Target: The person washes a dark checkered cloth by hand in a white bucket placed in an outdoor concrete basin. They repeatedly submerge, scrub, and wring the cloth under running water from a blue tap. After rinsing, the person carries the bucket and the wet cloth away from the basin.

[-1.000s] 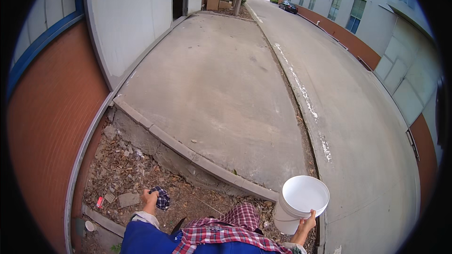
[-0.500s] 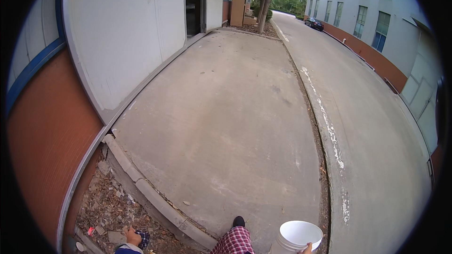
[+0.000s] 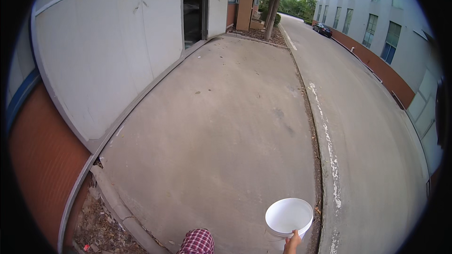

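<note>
A white plastic bucket (image 3: 284,212) hangs upright at the lower right, and its inside shows bare white walls. My right hand (image 3: 293,242) is closed on the near edge of the bucket, with the thumb over the rim. My left hand is out of sight. To the left of the bucket, my bent leg in red plaid cloth (image 3: 197,242) enters from the lower edge.
A concrete apron (image 3: 212,136) stretches ahead, bordered by a kerb (image 3: 113,197) and leaf litter (image 3: 101,228) at lower left. White sliding doors (image 3: 113,33) stand left, beside a dark doorway (image 3: 193,9). A gutter, road (image 3: 367,136), tree (image 3: 275,0) and parked car (image 3: 322,29) lie beyond.
The bucket and my right hand have come further up into view. My left hand, which held a dark checked cloth over the leaf litter, has left the picture. The surroundings have shifted downward.
</note>
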Tool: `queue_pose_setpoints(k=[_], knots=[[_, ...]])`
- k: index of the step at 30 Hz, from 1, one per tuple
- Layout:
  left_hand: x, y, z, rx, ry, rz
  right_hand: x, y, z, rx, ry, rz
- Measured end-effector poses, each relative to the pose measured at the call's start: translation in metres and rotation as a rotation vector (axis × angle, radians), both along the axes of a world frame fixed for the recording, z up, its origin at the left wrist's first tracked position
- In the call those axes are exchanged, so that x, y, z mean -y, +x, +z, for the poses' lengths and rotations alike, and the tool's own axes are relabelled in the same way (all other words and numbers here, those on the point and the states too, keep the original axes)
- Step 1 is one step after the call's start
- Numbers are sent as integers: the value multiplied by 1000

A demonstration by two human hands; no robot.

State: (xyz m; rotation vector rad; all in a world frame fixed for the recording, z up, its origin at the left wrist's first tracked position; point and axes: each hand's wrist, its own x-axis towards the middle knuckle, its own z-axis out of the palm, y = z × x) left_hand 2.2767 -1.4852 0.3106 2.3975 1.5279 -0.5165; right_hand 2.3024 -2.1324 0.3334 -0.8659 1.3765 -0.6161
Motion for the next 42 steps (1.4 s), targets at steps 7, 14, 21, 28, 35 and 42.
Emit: queue_pose_setpoints(k=[7,14,21,28,35,42], knots=[[21,176,-14,-23,-42,-16,20,172,-9,-153,12,23],[2,429,-72,385,-122,-518,24,329,11,-229,24,5],[117,696,23,540,-111,-400,67,539,-7,-229,24,16],[189,769,62,172,26,-94,114,779,-1,-226,76,154],[205,901,55,32,-13,69,174,1041,-13,-81,-17,287],[215,1089,28,11,-14,207,185,1269,2,-96,-38,451]])
